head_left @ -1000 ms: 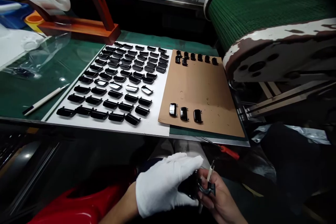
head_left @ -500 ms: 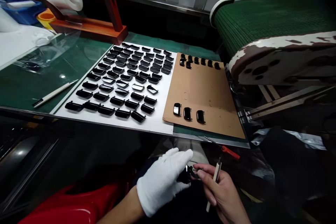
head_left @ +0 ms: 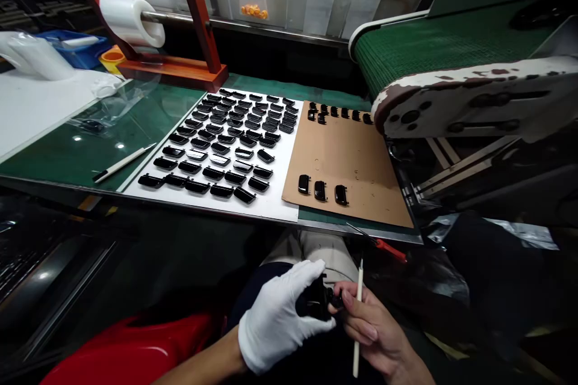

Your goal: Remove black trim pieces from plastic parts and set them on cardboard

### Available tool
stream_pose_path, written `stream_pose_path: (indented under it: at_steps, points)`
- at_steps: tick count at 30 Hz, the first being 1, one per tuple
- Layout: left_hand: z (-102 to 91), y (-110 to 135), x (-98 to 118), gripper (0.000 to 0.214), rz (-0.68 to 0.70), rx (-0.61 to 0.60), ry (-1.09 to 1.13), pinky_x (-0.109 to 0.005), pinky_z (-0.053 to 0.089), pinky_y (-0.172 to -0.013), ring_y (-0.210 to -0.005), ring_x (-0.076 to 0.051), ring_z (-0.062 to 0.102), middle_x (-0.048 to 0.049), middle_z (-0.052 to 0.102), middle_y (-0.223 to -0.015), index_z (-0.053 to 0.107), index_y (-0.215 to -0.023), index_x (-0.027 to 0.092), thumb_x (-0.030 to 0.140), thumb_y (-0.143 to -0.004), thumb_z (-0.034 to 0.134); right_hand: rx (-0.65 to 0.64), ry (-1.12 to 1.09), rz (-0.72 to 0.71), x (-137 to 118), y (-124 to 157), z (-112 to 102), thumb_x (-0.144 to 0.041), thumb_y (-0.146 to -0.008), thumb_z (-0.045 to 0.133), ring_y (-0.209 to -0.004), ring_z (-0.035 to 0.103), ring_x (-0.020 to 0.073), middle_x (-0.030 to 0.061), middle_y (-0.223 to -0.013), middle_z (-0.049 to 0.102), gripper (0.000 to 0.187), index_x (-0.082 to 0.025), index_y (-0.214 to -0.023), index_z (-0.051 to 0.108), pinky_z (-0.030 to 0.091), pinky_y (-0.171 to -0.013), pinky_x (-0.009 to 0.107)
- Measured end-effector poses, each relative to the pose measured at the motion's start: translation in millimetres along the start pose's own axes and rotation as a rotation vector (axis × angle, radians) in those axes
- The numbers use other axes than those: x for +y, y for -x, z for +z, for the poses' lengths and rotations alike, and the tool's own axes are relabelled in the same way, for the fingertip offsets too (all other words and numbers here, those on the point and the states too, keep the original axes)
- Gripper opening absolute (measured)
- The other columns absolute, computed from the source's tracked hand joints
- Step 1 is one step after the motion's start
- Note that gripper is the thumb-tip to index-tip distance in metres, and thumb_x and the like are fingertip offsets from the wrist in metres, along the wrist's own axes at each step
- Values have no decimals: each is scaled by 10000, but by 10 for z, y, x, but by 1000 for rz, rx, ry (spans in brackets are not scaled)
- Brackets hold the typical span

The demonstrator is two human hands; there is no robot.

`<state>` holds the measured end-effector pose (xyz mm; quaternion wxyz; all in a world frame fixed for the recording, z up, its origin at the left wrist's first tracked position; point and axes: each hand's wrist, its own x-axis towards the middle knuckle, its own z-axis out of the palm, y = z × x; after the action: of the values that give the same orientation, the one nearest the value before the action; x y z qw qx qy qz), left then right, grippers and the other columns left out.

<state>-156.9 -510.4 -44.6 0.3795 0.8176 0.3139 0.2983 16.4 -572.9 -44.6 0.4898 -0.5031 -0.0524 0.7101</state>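
In my white-gloved left hand (head_left: 280,313) is a glossy black plastic part (head_left: 320,301), gripped between thumb and fingers above my lap. My bare right hand (head_left: 372,328) pinches a small black piece (head_left: 335,298) against the right edge of that part; whether the two are joined, I cannot tell. A slim white pen-shaped tool (head_left: 357,325) with a thin tip is also held in the right hand, passing between its fingers and pointing up. Rows of similar black parts (head_left: 221,190) lie on a white sheet (head_left: 149,200) on the table. More sit on brown cardboard (head_left: 347,156).
A red-handled tool (head_left: 391,249) juts over the table's front edge. Another white pen-shaped tool (head_left: 121,163) lies at left. A plastic film roll (head_left: 129,19) hangs on a wooden stand (head_left: 180,75). At right is a green conveyor belt (head_left: 433,36), and a red stool (head_left: 126,355) stands lower left.
The view has shifted, so the table's contents appear farther right on the left side. My gloved fingers are spread wider around the black part. The white tool has swung more upright in my right hand.
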Motion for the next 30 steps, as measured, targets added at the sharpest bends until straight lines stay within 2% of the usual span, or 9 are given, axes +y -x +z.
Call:
stream_pose_path:
  at_steps: [3,6,9,13,19,22,25,28,30]
  points:
    - [-118,-183,59,713,78,-82,8,-302,497,-966,-1121,-215,603,-83,615,-1239,410,-1327,228,241,-710,767,28,-5,-63,27,-43,24,-459,-467,870,-271,155,-73,23,-535,639,443,-145,-684,646,114,-278,104]
    - [-221,-433,92,717,163,-205,-3,-309,478,-983,-1152,-209,582,-85,589,-1279,378,-1364,233,264,-745,739,86,28,-178,-73,2,3,-425,-554,845,-265,223,-52,-6,-491,606,385,-139,-748,675,147,-279,100]
    - [-246,-614,106,764,224,-249,66,-306,469,-991,-1172,-209,570,-90,554,-1327,314,-1408,240,289,-765,723,153,90,-305,-240,119,-48,-326,-652,812,-264,308,-14,-83,-323,439,295,-137,-850,701,215,-303,98]
    - [-193,-628,91,937,119,-272,152,-312,452,-1012,-1205,-220,545,-82,519,-1367,231,-1449,257,301,-695,786,204,303,-451,-392,273,-81,-341,-737,748,-281,339,-2,-102,-272,382,235,-163,-888,717,407,-450,135]
    - [-164,-432,-39,969,-110,-287,94,-341,417,-1052,-1236,-226,515,-69,504,-1384,240,-1452,258,416,-669,788,154,281,-405,-440,351,-98,-428,-719,734,-245,278,-20,-26,-380,544,273,-185,-845,724,102,-318,142]
    - [-163,-356,-82,961,-177,-284,60,-360,402,-1065,-1242,-244,508,-86,500,-1386,260,-1450,232,478,-670,766,166,255,-372,-447,350,-113,-431,-702,746,-252,309,-6,-23,-366,535,281,-187,-839,725,99,-326,148]
    - [-158,-338,-82,970,-189,-285,57,-361,404,-1063,-1250,-253,497,-93,496,-1389,252,-1453,230,499,-670,757,220,270,-367,-454,324,-113,-434,-682,761,-270,334,17,-60,-265,405,299,-175,-829,730,121,-338,151]
    - [-150,-402,-51,978,-137,-269,69,-377,392,-1072,-1270,-255,475,-85,466,-1414,221,-1456,259,454,-672,771,255,316,-358,-454,275,-101,-441,-675,763,-289,330,21,-75,-247,356,317,-159,-817,731,170,-363,160]
    - [-138,-484,-31,995,-51,-266,60,-394,385,-1076,-1275,-260,468,-96,451,-1422,201,-1457,261,413,-667,786,266,364,-338,-449,238,-88,-461,-672,757,-280,297,15,-60,-281,416,351,-149,-830,726,149,-357,175]
